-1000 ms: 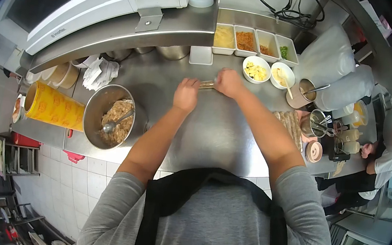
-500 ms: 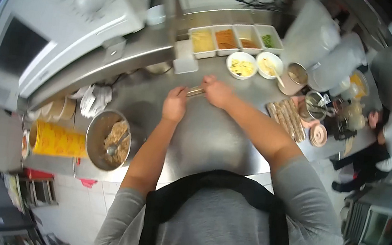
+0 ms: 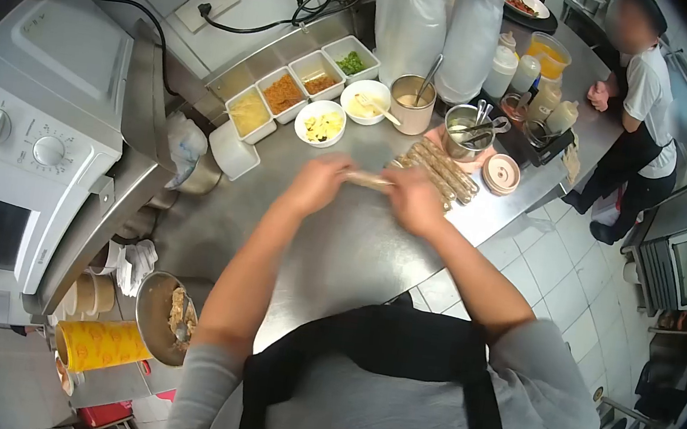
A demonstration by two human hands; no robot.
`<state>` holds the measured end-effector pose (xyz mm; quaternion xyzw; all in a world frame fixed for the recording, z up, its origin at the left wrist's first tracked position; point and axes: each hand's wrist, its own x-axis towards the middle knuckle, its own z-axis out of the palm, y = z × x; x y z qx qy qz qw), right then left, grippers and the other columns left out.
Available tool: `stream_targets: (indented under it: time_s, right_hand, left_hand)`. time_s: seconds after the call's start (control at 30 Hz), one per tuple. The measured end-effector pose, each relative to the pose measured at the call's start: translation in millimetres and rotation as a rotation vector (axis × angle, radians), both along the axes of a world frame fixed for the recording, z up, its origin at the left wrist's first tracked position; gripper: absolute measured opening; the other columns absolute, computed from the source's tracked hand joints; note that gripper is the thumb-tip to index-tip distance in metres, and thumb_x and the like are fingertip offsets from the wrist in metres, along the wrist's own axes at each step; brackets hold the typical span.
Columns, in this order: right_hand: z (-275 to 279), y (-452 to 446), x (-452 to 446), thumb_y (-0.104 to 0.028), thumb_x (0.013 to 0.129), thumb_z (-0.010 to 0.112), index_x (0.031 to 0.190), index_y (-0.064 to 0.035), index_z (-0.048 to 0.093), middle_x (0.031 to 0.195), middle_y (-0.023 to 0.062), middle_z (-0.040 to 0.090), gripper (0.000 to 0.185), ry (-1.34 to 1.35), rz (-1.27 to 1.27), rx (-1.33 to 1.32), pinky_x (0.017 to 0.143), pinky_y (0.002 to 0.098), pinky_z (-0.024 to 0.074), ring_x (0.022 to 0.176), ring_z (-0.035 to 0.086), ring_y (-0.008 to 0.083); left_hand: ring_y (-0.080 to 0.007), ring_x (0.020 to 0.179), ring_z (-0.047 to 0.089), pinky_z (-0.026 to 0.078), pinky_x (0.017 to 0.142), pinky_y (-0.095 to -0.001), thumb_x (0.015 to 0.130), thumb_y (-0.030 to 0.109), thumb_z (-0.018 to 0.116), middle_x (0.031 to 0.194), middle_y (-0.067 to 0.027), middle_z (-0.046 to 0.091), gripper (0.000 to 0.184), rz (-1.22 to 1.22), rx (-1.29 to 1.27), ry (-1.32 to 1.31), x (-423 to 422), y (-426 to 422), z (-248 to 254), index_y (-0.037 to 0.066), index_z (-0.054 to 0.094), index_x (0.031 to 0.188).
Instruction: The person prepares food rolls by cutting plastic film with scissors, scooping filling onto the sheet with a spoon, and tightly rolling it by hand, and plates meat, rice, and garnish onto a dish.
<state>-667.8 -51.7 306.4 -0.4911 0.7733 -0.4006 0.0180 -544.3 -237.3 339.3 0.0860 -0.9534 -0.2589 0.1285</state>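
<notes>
A thin plastic-wrapped roll (image 3: 367, 181) is stretched level between my two hands, just above the steel counter. My left hand (image 3: 319, 181) is closed on one end of it, a little blurred. The other end is in the closed fingers of my right hand (image 3: 414, 197). Right beside that hand lie several similar wrapped rolls (image 3: 445, 172), side by side on the counter. Beyond my hands stand a white bowl of yellow chunks (image 3: 320, 123) and another white bowl (image 3: 365, 101) with a spoon in it.
White tubs (image 3: 280, 94) of fillings line the back. To the right are a metal pot (image 3: 467, 133) of utensils, squeeze bottles (image 3: 501, 69) and a co-worker (image 3: 643, 114). A steel mixing bowl (image 3: 164, 317), a yellow cylinder (image 3: 103, 345) and a microwave (image 3: 34, 151) are at left.
My view has turned to the right. Both hands have carried the wrapped roll rightward, closer to the other rolls, and more of it shows between them.
</notes>
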Motion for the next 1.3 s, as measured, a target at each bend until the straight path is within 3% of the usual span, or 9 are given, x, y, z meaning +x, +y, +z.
stream_targets:
  time_s: [0.17,0.37,0.4,0.5,0.6,0.8,0.9,1.1,1.3]
  right_hand:
    - [-7.2,71.1,-68.8,-0.003,0.078,0.063,0.096,-0.0025,0.065,0.093,0.0184,0.066,0.018,-0.083,-0.230,-0.093,0.079,0.0450,0.0466,0.085,0.059,0.0369]
    - [-34.1,71.8,-77.8,-0.002,0.079,0.062,0.097,0.0003,0.064,0.094,0.0203,0.060,0.019,0.099,-0.342,-0.027,0.078,0.0436,0.0479,0.084,0.058,0.0369]
    - [-31.0,70.5,-74.9,-0.002,0.078,0.061,0.097,-0.0003,0.065,0.095,0.0191,0.057,0.019,0.080,-0.351,-0.056,0.078,0.0450,0.0475,0.086,0.057,0.0373]
    - [-39.0,69.9,-76.2,-0.002,0.079,0.061,0.099,-0.0012,0.065,0.093,0.0170,0.056,0.020,0.158,-0.349,-0.081,0.078,0.0440,0.0472,0.088,0.056,0.0359]
    - [-36.3,71.7,-75.1,-0.005,0.081,0.061,0.101,-0.0068,0.067,0.092,0.0140,0.054,0.021,0.120,-0.324,-0.081,0.079,0.0433,0.0467,0.090,0.054,0.0331]
    - [-40.1,76.3,-77.0,-0.005,0.079,0.062,0.102,-0.0101,0.069,0.088,0.0119,0.053,0.025,0.187,-0.271,-0.060,0.076,0.0403,0.0473,0.086,0.054,0.0308]
    - [-38.5,76.4,-76.2,-0.007,0.078,0.063,0.101,-0.0108,0.069,0.087,0.0118,0.053,0.024,0.158,-0.263,-0.090,0.075,0.0405,0.0476,0.085,0.054,0.0308]
    - [-40.0,77.1,-78.7,-0.009,0.078,0.064,0.100,-0.0113,0.070,0.088,0.0115,0.054,0.023,0.192,-0.237,-0.043,0.073,0.0409,0.0483,0.084,0.054,0.0314]
    - [-40.3,78.0,-79.5,-0.008,0.078,0.061,0.103,-0.0133,0.070,0.089,0.0100,0.055,0.027,0.197,-0.223,-0.018,0.075,0.0396,0.0488,0.086,0.053,0.0311]
  left_hand:
    - [-0.0347,0.097,0.057,0.047,0.083,-0.0409,0.082,0.004,0.060,0.102,-0.0126,0.059,0.020,-0.277,0.025,-0.002,-121.6,53.4,-4.7,0.009,0.058,0.101]
    - [-0.0333,0.100,0.057,0.047,0.084,-0.0412,0.079,-0.001,0.060,0.103,-0.0123,0.058,0.024,-0.368,0.031,0.050,-164.5,55.7,-46.1,0.009,0.059,0.100]
    - [-0.0331,0.100,0.057,0.047,0.085,-0.0411,0.079,-0.001,0.060,0.103,-0.0125,0.058,0.025,-0.360,0.037,0.052,-163.4,54.5,-53.7,0.010,0.060,0.101]
    - [-0.0325,0.103,0.057,0.047,0.088,-0.0409,0.076,-0.001,0.063,0.104,-0.0125,0.058,0.027,-0.298,-0.057,0.401,-159.2,57.8,-73.1,0.010,0.063,0.101]
    - [-0.0299,0.096,0.060,0.050,0.083,-0.0378,0.074,-0.001,0.067,0.104,-0.0130,0.059,0.027,-0.046,-0.043,0.404,-134.7,63.2,-66.2,0.009,0.065,0.099]
    - [-0.0238,0.073,0.065,0.054,0.067,-0.0315,0.075,-0.002,0.068,0.090,-0.0133,0.063,0.017,0.311,0.165,0.355,-124.0,65.7,-77.3,0.004,0.066,0.092]
    - [-0.0234,0.072,0.065,0.053,0.068,-0.0323,0.076,-0.001,0.068,0.082,-0.0118,0.065,0.015,0.297,0.277,0.317,-132.6,76.9,-63.1,0.004,0.065,0.089]
    - [-0.0277,0.072,0.065,0.052,0.065,-0.0370,0.076,0.005,0.068,0.078,-0.0119,0.065,0.010,0.309,0.051,0.313,-164.7,79.1,-47.3,0.005,0.062,0.083]
    - [-0.0338,0.075,0.063,0.050,0.069,-0.0425,0.075,0.011,0.069,0.077,-0.0133,0.065,0.012,0.266,-0.158,0.134,-186.4,79.8,-50.3,0.007,0.062,0.083]
